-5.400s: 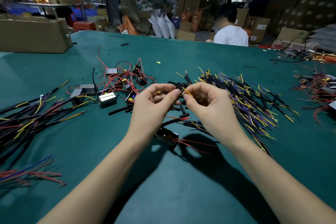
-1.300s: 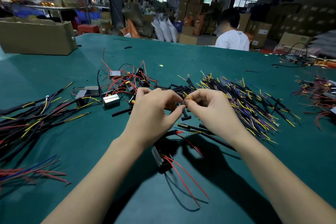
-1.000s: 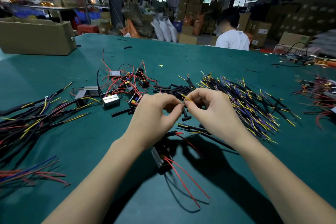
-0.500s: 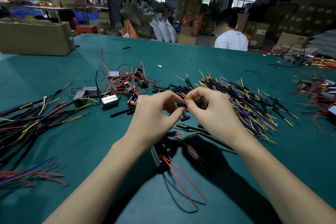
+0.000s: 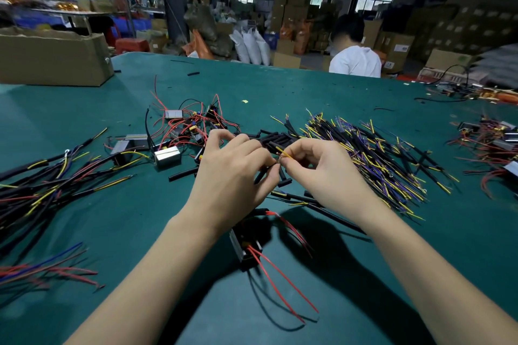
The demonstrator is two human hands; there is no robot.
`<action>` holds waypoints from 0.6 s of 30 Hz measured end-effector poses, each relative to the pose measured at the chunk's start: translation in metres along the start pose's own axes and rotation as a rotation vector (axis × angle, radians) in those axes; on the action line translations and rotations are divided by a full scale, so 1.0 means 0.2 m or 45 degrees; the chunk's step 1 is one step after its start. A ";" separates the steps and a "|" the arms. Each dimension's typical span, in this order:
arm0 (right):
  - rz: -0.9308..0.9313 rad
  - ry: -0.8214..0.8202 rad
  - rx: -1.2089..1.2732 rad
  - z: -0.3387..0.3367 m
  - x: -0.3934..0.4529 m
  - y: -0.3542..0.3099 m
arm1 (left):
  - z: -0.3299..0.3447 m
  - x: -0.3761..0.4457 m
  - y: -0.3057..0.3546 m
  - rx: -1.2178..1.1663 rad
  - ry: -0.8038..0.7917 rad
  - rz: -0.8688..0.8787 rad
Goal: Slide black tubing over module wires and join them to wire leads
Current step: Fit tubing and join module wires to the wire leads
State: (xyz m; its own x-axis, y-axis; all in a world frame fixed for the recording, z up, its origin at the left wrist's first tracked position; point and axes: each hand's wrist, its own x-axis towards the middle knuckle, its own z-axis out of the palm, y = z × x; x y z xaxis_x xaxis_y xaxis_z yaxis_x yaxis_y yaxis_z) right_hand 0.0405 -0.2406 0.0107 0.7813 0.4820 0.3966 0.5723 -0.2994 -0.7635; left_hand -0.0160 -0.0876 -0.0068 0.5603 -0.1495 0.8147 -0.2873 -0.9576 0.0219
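Observation:
My left hand [image 5: 234, 173] and my right hand [image 5: 322, 173] meet above the green table [image 5: 322, 87], fingertips almost touching. The left pinches a thin black-sleeved wire that runs down to a small metal module [image 5: 245, 245]. That module hangs tilted under my left wrist, with red wires [image 5: 280, 288] trailing toward me. The right pinches a yellow-tipped wire lead [image 5: 284, 152] at the joint. Short pieces of black tubing [image 5: 276, 138] lie just behind my fingers.
A heap of black, yellow and purple wire leads [image 5: 378, 159] spreads to the right. More modules with red wires [image 5: 185, 131] lie behind my left hand. Sleeved wire bundles [image 5: 42, 187] fill the left. A cardboard box [image 5: 53, 59] stands far left; a person in white [image 5: 354, 60] sits beyond the table.
Both hands stay together at the same spot, and the fingertips have shifted slightly on the wires. The hanging module with its red wires has barely moved.

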 end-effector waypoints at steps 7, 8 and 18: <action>-0.557 0.160 -0.414 -0.02 -0.02 0.01 | 0.00 0.03 -0.01 -1.367 -0.355 -0.999; -0.581 0.163 -0.409 -0.01 -0.02 0.02 | 0.01 0.03 -0.02 -1.492 -0.438 -1.126; 0.113 -0.021 0.438 -0.03 0.01 0.02 | 0.01 0.03 0.01 -1.397 -0.246 -1.063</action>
State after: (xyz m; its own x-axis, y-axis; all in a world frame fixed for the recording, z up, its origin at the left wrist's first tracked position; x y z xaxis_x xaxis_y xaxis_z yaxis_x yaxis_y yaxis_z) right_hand 0.0462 -0.2450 0.0112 0.8185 0.4808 0.3146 0.3824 -0.0472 -0.9228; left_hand -0.0112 -0.0904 -0.0038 0.9375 0.2467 0.2453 -0.2237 -0.1126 0.9681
